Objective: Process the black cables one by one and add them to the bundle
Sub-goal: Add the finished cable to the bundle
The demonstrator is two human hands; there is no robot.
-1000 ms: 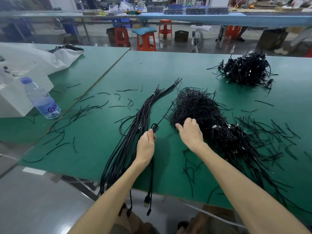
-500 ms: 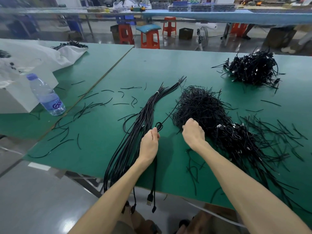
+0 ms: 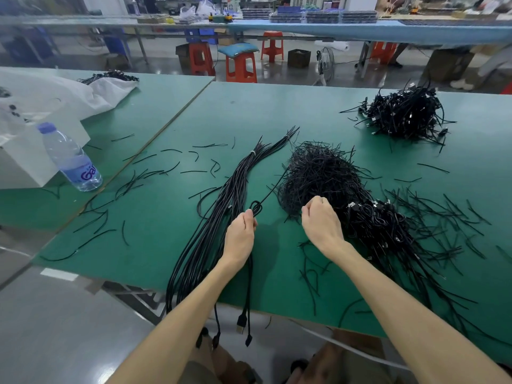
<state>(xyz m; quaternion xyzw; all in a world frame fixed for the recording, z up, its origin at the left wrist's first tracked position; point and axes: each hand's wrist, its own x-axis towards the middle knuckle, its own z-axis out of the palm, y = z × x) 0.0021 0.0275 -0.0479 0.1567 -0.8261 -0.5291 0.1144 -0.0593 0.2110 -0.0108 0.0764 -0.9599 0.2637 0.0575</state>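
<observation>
My left hand (image 3: 239, 239) pinches one black cable (image 3: 257, 207) just below a small loop in it. The cable's lower part hangs over the green table's (image 3: 249, 112) front edge with its plugs dangling. Just left of that hand lies the long bundle of straight black cables (image 3: 219, 217), bound near its far end by a white tie (image 3: 252, 153). My right hand (image 3: 321, 225) hovers with fingers curled at the near edge of a heap of black twist ties (image 3: 318, 173); nothing shows in its fingers. Coiled cables (image 3: 379, 225) lie right of it.
Another heap of coiled cables (image 3: 404, 112) sits far right. Loose ties are scattered around the bundle and at the right. A water bottle (image 3: 70, 159) and white sheeting (image 3: 55, 95) stand on the left table. Stools and benches are beyond.
My right hand's fingers have curled in and drawn back slightly from the tie heap. My left hand keeps its pinch on the looped cable in nearly the same place.
</observation>
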